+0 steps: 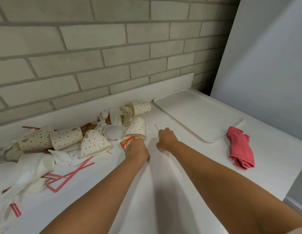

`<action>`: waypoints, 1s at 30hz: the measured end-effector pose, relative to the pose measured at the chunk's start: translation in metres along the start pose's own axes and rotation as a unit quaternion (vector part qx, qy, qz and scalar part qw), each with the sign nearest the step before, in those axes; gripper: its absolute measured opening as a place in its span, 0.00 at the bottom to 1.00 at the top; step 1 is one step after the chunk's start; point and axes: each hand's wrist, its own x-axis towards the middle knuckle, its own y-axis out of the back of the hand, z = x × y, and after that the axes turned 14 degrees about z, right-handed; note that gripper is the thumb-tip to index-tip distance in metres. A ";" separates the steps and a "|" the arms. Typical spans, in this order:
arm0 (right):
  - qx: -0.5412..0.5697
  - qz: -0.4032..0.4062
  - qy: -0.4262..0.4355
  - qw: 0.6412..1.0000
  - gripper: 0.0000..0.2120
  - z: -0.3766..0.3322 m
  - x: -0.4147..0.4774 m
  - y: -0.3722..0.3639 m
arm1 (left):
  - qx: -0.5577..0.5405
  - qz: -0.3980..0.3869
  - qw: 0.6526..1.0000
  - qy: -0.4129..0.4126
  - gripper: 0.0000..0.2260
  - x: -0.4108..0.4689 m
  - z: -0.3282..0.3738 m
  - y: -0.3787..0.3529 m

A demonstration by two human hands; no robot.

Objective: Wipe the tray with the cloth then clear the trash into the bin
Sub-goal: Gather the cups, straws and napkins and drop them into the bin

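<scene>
**Forearms stretch from the near edge toward the litter**

Both hands show only their backs, fingertips hidden. Left hand [136, 150] curls onto an orange sachet [127, 144], left of the tray [197, 114]. Right hand [166, 139], nearer the tray, is curled by a faint pink straw [156, 127]; whether it pinches it I cannot tell. White desk [163, 183] meets a brick wall [113, 48]. Pink cloth [240, 147] lies crumpled just beside the tray's near end. Spotted cups [96, 144], napkins [66, 157] and striped straws [71, 173] heap well left of the tray, cut off by the frame.
</scene>
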 end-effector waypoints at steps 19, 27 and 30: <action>-0.034 -0.023 0.000 0.999 0.04 0.006 -0.014 0.002 | 0.112 -0.100 0.987 -0.064 0.13 -0.012 0.017 -0.004; 0.421 -0.025 -0.171 0.890 0.11 0.026 -0.018 0.001 | -0.021 -0.071 0.997 -0.019 0.12 -0.012 0.029 0.006; 0.504 -0.072 -0.186 0.841 0.14 0.019 -0.023 0.001 | -0.080 -0.044 0.995 -0.036 0.12 -0.016 0.038 0.009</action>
